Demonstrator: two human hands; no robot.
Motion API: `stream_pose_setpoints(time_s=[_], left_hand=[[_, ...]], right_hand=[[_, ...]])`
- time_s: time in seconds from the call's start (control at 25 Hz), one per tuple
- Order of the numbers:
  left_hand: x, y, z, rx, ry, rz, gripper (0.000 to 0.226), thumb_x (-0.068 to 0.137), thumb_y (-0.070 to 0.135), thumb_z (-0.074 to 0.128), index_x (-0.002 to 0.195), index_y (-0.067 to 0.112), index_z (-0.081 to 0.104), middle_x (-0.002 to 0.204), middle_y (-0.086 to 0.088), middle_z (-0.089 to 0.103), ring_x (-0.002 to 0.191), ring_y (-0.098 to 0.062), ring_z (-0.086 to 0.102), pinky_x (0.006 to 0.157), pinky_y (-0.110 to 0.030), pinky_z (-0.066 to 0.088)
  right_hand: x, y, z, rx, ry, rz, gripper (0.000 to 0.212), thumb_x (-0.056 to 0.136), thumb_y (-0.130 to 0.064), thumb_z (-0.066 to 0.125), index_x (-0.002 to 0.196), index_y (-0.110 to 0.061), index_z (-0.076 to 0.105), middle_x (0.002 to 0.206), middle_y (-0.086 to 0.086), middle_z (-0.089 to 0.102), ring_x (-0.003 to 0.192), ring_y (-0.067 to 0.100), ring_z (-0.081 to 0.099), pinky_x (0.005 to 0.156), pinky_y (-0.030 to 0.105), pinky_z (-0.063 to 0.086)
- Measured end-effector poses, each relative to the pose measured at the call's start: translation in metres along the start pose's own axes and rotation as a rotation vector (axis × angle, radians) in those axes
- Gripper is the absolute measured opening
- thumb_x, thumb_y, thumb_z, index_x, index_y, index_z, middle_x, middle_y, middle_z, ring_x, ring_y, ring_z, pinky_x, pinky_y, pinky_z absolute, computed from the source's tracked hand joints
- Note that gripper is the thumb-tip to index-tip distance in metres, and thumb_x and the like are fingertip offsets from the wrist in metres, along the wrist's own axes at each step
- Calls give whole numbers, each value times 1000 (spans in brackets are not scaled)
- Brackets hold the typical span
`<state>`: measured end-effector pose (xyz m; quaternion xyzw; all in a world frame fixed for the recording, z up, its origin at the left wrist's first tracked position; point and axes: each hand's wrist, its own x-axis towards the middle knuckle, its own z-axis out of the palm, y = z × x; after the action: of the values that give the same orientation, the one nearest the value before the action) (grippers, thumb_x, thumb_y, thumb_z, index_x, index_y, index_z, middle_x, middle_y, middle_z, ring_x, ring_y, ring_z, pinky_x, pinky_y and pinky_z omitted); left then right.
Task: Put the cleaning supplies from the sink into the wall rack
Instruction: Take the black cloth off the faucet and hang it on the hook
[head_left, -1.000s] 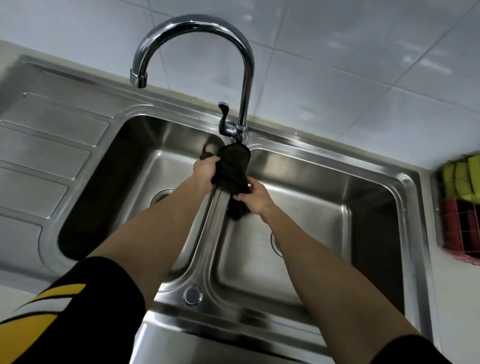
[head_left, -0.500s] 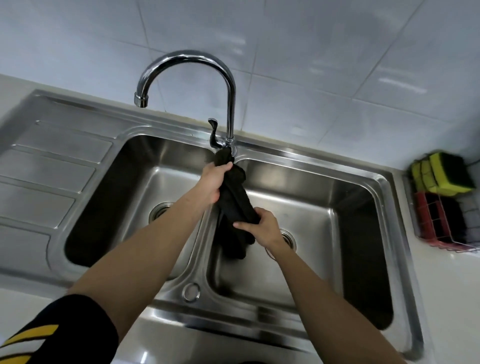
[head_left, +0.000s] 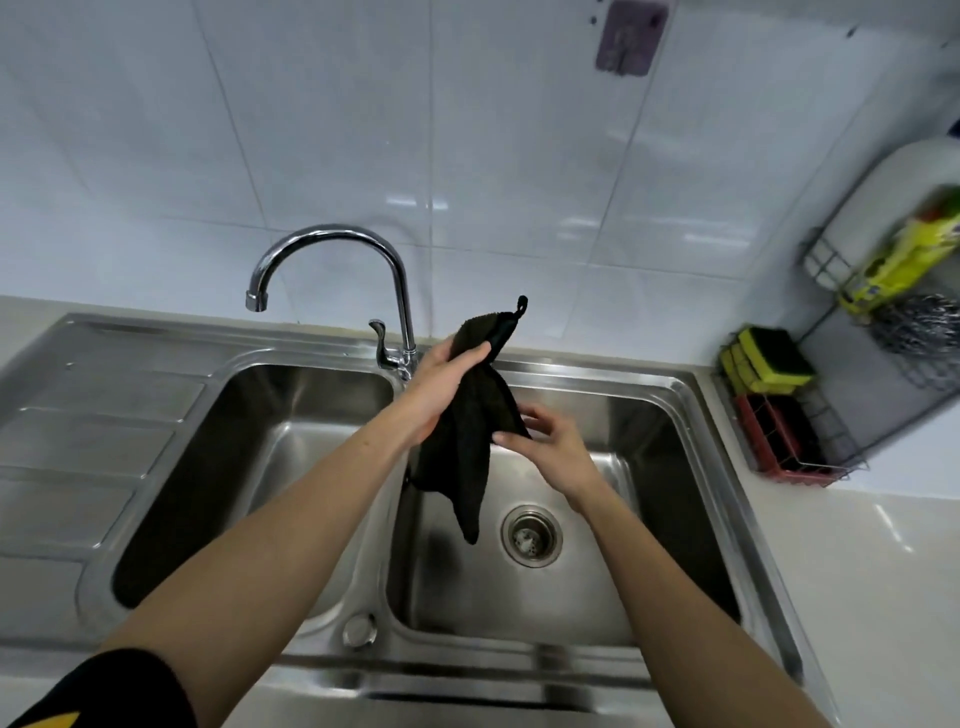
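Note:
A black cloth (head_left: 467, 441) with a small hanging loop at its top corner hangs over the right basin of the steel double sink (head_left: 691, 410). My left hand (head_left: 441, 384) grips the cloth near its top. My right hand (head_left: 550, 441) pinches its right edge lower down. The wire wall rack (head_left: 831, 452) is at the right, holding yellow-green sponges (head_left: 763, 361), a steel scourer (head_left: 914, 322) and a white bottle with a yellow label (head_left: 893, 228).
The chrome tap (head_left: 363, 280) stands behind the basins' divider, just left of my left hand. A drainboard (head_left: 88, 441) lies at the left. A purple adhesive hook (head_left: 626, 36) is stuck high on the tiled wall. White countertop (head_left: 893, 561) runs along the right.
Both hands have lifted the cloth off the sink divider; it now hangs free and partly unfolded. My view has tilted up, bringing in the wall hook and the rack's upper shelf.

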<state>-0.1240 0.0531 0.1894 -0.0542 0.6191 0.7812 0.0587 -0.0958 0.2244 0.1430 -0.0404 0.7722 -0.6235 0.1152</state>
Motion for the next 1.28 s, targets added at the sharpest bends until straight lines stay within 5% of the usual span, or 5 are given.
stream_pose_setpoints(time_s=[0.12, 0.52, 0.8, 1.04, 1.28], left_hand=[[-1, 15, 3, -75, 35, 71, 24, 90, 18, 62, 114, 17, 64, 83, 1, 66, 74, -11, 63, 64, -18, 54], [7, 19, -11, -45, 97, 69, 21, 87, 28, 68, 103, 15, 64, 95, -4, 63, 91, -17, 61, 87, -31, 50], [11, 29, -19, -205, -106, -12, 17, 91, 26, 61, 102, 16, 69, 107, -6, 73, 104, -17, 68, 90, -31, 53], [15, 32, 13, -22, -75, 95, 11, 88, 20, 65, 93, 11, 69, 86, -4, 68, 81, -15, 65, 74, -23, 56], [13, 30, 33, 166, -33, 217, 8, 81, 14, 74, 78, 8, 69, 64, 3, 65, 58, -5, 59, 57, -16, 48]], right_hand=[[-6, -13, -5, 48, 39, -43, 16, 91, -9, 63, 76, -13, 62, 63, -14, 63, 61, -3, 58, 64, 13, 45], [1, -43, -31, 262, 277, 76, 32, 91, -20, 49, 60, -25, 47, 67, 0, 48, 76, 20, 49, 72, 34, 37], [8, -49, -62, 345, 405, 69, 27, 89, -15, 43, 90, -15, 70, 91, 8, 68, 88, 22, 64, 71, 32, 51], [9, -32, -72, 296, 303, 274, 28, 87, -32, 48, 80, -14, 68, 78, 6, 68, 80, 24, 62, 70, 33, 46], [10, -70, -55, 153, 260, -81, 22, 85, -31, 70, 97, -13, 74, 96, 2, 73, 91, 16, 66, 88, 34, 52]])
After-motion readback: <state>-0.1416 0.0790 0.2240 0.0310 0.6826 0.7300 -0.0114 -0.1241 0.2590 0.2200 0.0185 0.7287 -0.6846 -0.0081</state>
